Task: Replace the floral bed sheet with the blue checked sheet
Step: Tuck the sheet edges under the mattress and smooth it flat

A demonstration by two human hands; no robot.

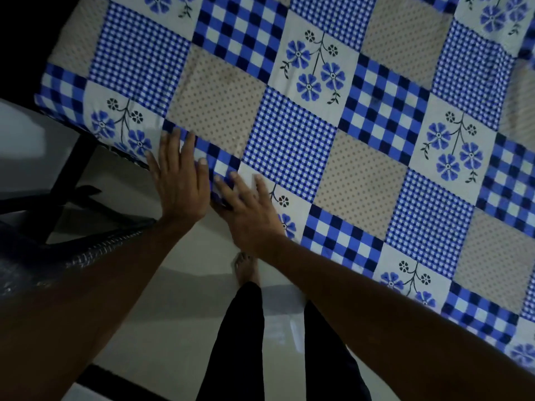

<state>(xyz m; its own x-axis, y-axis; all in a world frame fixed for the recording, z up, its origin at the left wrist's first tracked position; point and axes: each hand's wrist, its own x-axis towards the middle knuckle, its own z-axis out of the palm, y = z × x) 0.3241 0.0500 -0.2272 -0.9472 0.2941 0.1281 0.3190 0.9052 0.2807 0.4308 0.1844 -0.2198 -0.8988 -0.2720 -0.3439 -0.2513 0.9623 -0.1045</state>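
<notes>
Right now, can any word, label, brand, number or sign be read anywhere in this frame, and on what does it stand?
None: no readable text anywhere in the view.
The blue checked sheet carries only printed checks, dots and flowers, no lettering.
No tag or label shows along its edge, where the left hand and the right hand rest.
The floor bears no writing.

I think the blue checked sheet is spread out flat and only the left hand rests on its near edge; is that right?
Not quite: both hands rest on its near edge. The head view shows the left hand and the right hand side by side, fingers straight, on the edge of the sheet, which is spread out flat as you say.
</notes>
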